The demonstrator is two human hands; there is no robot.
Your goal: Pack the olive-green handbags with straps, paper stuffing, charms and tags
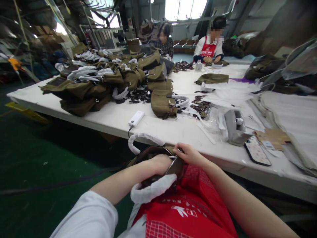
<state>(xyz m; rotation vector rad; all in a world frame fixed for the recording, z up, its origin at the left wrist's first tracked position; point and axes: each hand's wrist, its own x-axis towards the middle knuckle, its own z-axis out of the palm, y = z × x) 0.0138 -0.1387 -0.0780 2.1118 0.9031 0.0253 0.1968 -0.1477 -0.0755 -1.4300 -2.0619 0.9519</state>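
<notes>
An olive handbag [146, 155] with a dark lining rests against my red apron at the table's edge, its mouth open. White wrapping covers its two handles [155, 190]. My left hand [162, 164] reaches inside the bag, and its fingers are hidden there. At the bag's right end, my right hand [187, 153] has its fingers closed on the rim near the zipper. Just beyond the bag, a white power bank [136, 118] with a black cable lies on the table.
Many olive bags [128, 76] are heaped on the white table [183, 132], left and centre. A tape dispenser [235, 127], a phone [257, 152] and brown straps [201, 107] lie to the right. Across the table, a person in a red apron [208, 49] works beside another person [164, 43].
</notes>
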